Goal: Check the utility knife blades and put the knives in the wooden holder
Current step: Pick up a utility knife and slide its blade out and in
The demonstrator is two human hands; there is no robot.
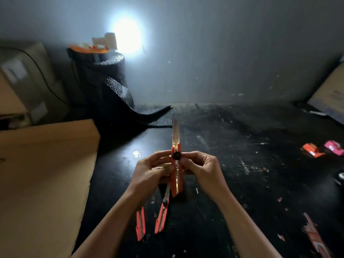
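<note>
I hold an orange utility knife upright over the dark table, its long blade pushed far out and pointing away from me. My left hand grips the knife body from the left. From the right, my right hand pinches it at the black lock knob. Two more orange knives lie on the table below my hands: one on the left, and one with a black knob and its blade out. A pale wooden piece shows behind my left fingers; I cannot tell if it is the holder.
A large cardboard box stands close on the left. A roll of black textured matting stands at the back left. An orange tape dispenser and a pink one sit at the far right. Cardboard leans at the right edge.
</note>
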